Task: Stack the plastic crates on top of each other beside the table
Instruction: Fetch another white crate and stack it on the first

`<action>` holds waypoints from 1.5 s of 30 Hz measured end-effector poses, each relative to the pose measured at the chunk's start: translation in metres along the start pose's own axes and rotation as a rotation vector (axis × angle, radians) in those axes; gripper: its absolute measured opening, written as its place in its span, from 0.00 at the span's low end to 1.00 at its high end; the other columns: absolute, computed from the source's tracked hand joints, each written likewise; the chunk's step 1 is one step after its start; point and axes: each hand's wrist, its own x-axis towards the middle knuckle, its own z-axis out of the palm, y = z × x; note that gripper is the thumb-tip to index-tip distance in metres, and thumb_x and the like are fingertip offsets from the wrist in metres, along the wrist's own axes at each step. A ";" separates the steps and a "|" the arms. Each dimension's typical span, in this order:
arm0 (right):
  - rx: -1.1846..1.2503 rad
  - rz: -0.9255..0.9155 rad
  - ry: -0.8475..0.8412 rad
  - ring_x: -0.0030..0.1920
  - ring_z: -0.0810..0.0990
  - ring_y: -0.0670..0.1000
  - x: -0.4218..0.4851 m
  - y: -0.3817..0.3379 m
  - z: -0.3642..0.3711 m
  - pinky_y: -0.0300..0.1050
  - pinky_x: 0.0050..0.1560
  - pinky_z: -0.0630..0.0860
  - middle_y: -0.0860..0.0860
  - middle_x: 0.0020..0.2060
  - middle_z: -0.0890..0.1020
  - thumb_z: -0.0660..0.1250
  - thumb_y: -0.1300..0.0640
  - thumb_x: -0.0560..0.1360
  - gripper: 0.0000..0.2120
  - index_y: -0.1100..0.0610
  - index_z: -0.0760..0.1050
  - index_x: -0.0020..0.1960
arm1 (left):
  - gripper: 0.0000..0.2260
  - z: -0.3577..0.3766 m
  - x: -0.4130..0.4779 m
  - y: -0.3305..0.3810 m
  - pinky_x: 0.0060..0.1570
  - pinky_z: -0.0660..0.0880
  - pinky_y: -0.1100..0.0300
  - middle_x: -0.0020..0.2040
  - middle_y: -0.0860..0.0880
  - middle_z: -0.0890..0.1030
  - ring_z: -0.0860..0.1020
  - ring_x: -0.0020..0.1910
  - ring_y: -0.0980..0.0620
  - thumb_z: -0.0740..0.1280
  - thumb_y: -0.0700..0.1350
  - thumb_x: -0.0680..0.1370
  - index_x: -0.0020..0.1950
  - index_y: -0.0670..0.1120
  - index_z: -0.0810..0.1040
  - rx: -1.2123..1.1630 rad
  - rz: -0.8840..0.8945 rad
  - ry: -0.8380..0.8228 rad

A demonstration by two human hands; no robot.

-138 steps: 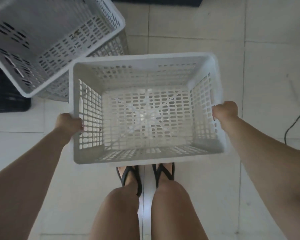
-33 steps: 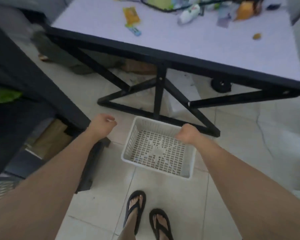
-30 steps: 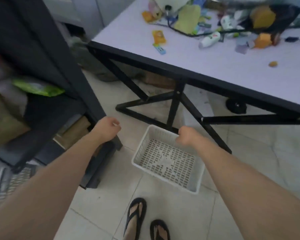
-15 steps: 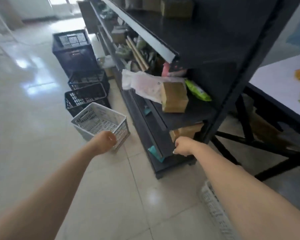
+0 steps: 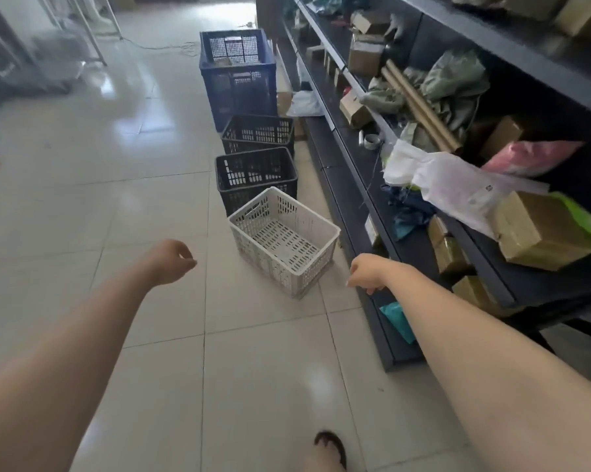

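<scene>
Nearest to me, a sandalled foot is planted on the pale floor tiles, and both bare arms reach forward with nothing in them. The left hand has its fingers curled loosely inward, holding nothing; the right hand is much the same, fingers bent narrow and empty, just in front of the dark shelving unit.

Between and beyond the hands sits the white crate, skewed on the floor and empty, its slotted bottom bare. Just behind it, close against it, stands a black crate, then a second black crate; I see nothing in either. Farthest is the tall blue crate, with something small inside that I cannot make out.

No table shows from here, and no stack. I judge most of the carrying is left, and the white crate looks the likely next pick.
</scene>
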 end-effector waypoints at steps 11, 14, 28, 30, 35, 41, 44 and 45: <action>0.168 0.133 -0.015 0.47 0.79 0.55 0.154 -0.049 -0.098 0.41 0.37 0.73 0.55 0.49 0.77 0.63 0.55 0.78 0.08 0.57 0.71 0.55 | 0.15 -0.064 0.211 0.048 0.60 0.70 0.54 0.63 0.39 0.78 0.75 0.62 0.40 0.64 0.43 0.78 0.62 0.38 0.77 0.180 0.121 -0.050; 0.240 0.178 0.020 0.46 0.80 0.54 0.199 -0.059 -0.126 0.41 0.35 0.73 0.56 0.49 0.78 0.64 0.54 0.77 0.16 0.60 0.73 0.62 | 0.14 -0.082 0.274 0.069 0.59 0.71 0.53 0.62 0.38 0.78 0.75 0.61 0.39 0.64 0.43 0.78 0.61 0.37 0.78 0.203 0.146 -0.059; 0.535 0.497 0.111 0.41 0.78 0.56 0.376 -0.084 -0.172 0.42 0.35 0.71 0.60 0.50 0.81 0.64 0.56 0.77 0.11 0.61 0.75 0.55 | 0.10 -0.048 0.553 0.155 0.41 0.71 0.55 0.47 0.39 0.80 0.76 0.43 0.42 0.60 0.41 0.76 0.38 0.40 0.76 0.458 0.447 -0.391; 0.596 0.532 0.126 0.38 0.76 0.53 0.407 -0.094 -0.166 0.40 0.33 0.70 0.57 0.46 0.78 0.64 0.58 0.77 0.07 0.60 0.75 0.53 | 0.11 -0.033 0.586 0.169 0.45 0.71 0.54 0.52 0.37 0.81 0.78 0.49 0.39 0.60 0.41 0.78 0.45 0.37 0.79 0.453 0.512 -0.440; 0.613 0.622 0.062 0.45 0.74 0.54 0.476 -0.106 -0.111 0.41 0.39 0.69 0.54 0.46 0.74 0.62 0.59 0.78 0.09 0.55 0.69 0.38 | 0.15 0.026 0.650 0.143 0.50 0.71 0.53 0.60 0.39 0.79 0.76 0.59 0.39 0.59 0.41 0.77 0.60 0.37 0.77 0.553 0.507 -0.512; 0.667 0.823 0.015 0.46 0.77 0.56 0.571 -0.080 0.002 0.42 0.42 0.71 0.55 0.53 0.81 0.64 0.50 0.73 0.16 0.56 0.76 0.57 | 0.23 0.144 0.713 0.059 0.65 0.67 0.50 0.68 0.35 0.68 0.66 0.69 0.36 0.61 0.42 0.77 0.72 0.38 0.63 0.702 0.362 -0.600; 0.704 0.971 0.044 0.60 0.75 0.60 0.625 -0.053 0.053 0.48 0.53 0.75 0.59 0.64 0.74 0.69 0.44 0.70 0.32 0.56 0.66 0.70 | 0.28 0.201 0.757 0.021 0.68 0.66 0.45 0.69 0.36 0.63 0.63 0.69 0.37 0.65 0.44 0.75 0.72 0.39 0.59 0.737 0.285 -0.500; 0.716 1.030 0.050 0.64 0.72 0.62 0.636 -0.047 0.064 0.51 0.59 0.74 0.61 0.68 0.69 0.70 0.45 0.70 0.38 0.58 0.59 0.74 | 0.29 0.213 0.769 0.013 0.67 0.66 0.45 0.69 0.36 0.62 0.64 0.69 0.37 0.65 0.44 0.75 0.72 0.39 0.59 0.733 0.261 -0.440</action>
